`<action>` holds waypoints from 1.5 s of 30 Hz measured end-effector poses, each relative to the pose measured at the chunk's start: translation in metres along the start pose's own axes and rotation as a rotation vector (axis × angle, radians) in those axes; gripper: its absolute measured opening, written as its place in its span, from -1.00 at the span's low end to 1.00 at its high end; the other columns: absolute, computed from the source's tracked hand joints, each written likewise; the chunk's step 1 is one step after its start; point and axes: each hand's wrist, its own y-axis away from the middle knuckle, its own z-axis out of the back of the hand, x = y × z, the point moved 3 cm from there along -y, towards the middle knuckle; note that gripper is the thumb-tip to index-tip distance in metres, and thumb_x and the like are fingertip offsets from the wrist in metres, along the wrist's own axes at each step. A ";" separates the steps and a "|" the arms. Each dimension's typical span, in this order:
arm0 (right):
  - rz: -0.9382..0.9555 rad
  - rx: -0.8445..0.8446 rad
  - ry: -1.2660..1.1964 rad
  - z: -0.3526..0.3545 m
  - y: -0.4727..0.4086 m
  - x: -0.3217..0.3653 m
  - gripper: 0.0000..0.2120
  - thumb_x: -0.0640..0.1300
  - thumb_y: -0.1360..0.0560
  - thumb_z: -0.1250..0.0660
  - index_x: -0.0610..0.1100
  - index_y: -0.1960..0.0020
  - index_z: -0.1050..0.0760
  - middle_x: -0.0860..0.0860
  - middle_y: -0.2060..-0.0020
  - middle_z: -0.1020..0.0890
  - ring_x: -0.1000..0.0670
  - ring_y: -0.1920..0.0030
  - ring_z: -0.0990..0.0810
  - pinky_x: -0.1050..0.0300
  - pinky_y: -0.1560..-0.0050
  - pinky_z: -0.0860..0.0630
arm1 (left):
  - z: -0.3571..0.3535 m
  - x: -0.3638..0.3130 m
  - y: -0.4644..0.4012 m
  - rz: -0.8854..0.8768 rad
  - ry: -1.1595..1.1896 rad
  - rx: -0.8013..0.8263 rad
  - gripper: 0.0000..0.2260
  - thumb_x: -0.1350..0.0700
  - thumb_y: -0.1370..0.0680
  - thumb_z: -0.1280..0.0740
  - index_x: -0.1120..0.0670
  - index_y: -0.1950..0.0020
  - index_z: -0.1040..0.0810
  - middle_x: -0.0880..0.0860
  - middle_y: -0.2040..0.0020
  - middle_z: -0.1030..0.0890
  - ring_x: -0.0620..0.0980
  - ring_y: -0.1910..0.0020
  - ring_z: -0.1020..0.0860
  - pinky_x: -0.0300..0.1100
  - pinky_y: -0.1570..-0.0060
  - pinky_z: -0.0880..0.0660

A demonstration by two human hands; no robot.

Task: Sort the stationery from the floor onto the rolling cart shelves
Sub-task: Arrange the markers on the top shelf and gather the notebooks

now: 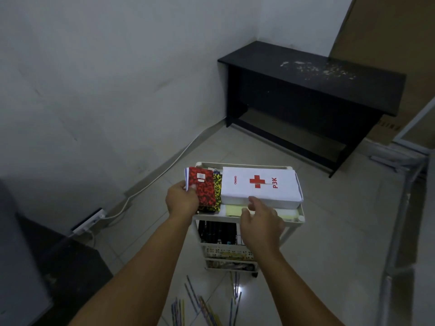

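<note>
Notebooks point(204, 188) sit at the cart point(299, 214) top shelf's 9 o'clock edge, gripped by my left hand point(181, 199); my right hand point(261, 223) hovers relaxed at 6 o'clock; pencils point(202, 307) lie on the floor.

Dim light fills a corner where pale grey walls point(98, 74) meet a floor of light glossy tiles point(334, 231). A black desk point(313, 83) stands against the far wall, its top speckled with white flecks. A white cable point(164, 170) runs along the skirting to a power strip point(88, 222). Brown cardboard point(386, 36) leans at right.
</note>
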 end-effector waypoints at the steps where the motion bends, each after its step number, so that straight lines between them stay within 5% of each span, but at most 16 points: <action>1: 0.028 0.002 0.051 -0.002 0.001 -0.003 -0.68 0.01 -0.54 -0.26 0.03 -0.28 -0.48 0.10 -0.05 -0.64 -0.03 -0.13 -0.51 -0.09 -0.31 -0.27 | -0.003 -0.001 -0.001 -0.021 -0.048 0.019 -0.82 0.16 -0.56 -0.30 0.11 -0.10 -0.65 0.08 0.08 -0.66 0.07 0.08 -0.61 -0.16 0.08 -0.49; 9: 0.104 0.041 0.192 -0.009 0.005 -0.011 -0.76 -0.03 -0.56 -0.25 0.07 -0.18 -0.58 0.09 -0.01 -0.66 0.01 -0.13 -0.53 -0.08 -0.37 -0.13 | -0.011 -0.011 -0.002 -0.187 -0.401 0.081 -0.84 0.18 -0.58 -0.28 0.21 -0.05 -0.61 0.18 0.02 -0.66 -0.01 0.19 -0.49 -0.23 0.20 -0.31; 13: 0.123 0.059 0.205 -0.012 0.003 -0.014 -0.77 -0.02 -0.56 -0.25 0.10 -0.17 -0.58 0.11 -0.01 -0.66 0.02 -0.13 -0.51 -0.06 -0.34 -0.12 | -0.009 -0.009 -0.002 -0.144 -0.274 0.057 -0.77 0.22 -0.56 -0.30 0.17 -0.22 -0.53 0.14 -0.09 -0.63 0.09 -0.06 -0.57 -0.19 0.01 -0.39; 17: 0.115 0.086 0.231 -0.014 0.002 -0.017 -0.75 -0.02 -0.57 -0.23 0.12 -0.19 -0.56 0.13 -0.04 -0.64 0.04 -0.17 -0.48 -0.03 -0.33 -0.07 | -0.010 -0.006 0.000 -0.127 -0.204 -0.003 -0.78 0.20 -0.56 -0.31 0.17 -0.19 -0.56 0.13 -0.07 -0.64 0.09 -0.04 -0.58 -0.16 0.00 -0.41; 21: 0.127 0.084 0.239 -0.014 0.002 -0.019 -0.75 -0.05 -0.56 -0.22 0.12 -0.18 -0.57 0.13 -0.04 -0.64 0.02 -0.17 -0.48 -0.04 -0.33 -0.04 | -0.014 0.000 -0.010 -0.205 -0.482 0.016 -0.80 0.05 -0.55 -0.28 0.08 -0.09 -0.61 0.11 0.05 -0.64 0.15 -0.04 -0.55 -0.08 0.06 -0.45; 26: 0.168 0.074 0.279 -0.016 0.005 -0.018 -0.77 -0.05 -0.56 -0.25 0.12 -0.15 -0.58 0.13 -0.05 -0.64 0.01 -0.17 -0.48 -0.10 -0.35 -0.07 | -0.023 0.014 -0.018 -0.297 -0.787 0.148 -0.68 -0.03 -0.58 -0.21 -0.01 -0.30 -0.50 0.18 -0.09 -0.55 0.19 -0.18 -0.42 0.02 -0.15 -0.37; 34: 0.199 0.039 0.271 -0.018 0.006 -0.019 -0.79 -0.07 -0.53 -0.28 0.09 -0.12 -0.60 0.12 -0.01 -0.65 -0.01 -0.14 -0.51 -0.11 -0.33 -0.09 | -0.020 0.011 -0.020 -0.238 -0.579 0.176 -0.68 0.03 -0.56 -0.27 0.05 -0.30 -0.49 0.19 -0.13 -0.49 0.19 -0.17 -0.47 0.06 -0.16 -0.45; 45: 0.263 -0.025 0.209 -0.022 0.011 -0.025 -0.71 -0.06 -0.45 -0.34 0.02 -0.18 -0.54 0.06 -0.11 -0.61 -0.05 -0.22 -0.48 -0.21 -0.34 -0.15 | 0.005 0.026 0.019 -0.314 -0.367 -0.092 -0.62 0.05 -0.56 -0.30 0.11 -0.36 -0.45 0.12 -0.24 -0.51 0.08 -0.22 -0.47 -0.06 -0.15 -0.43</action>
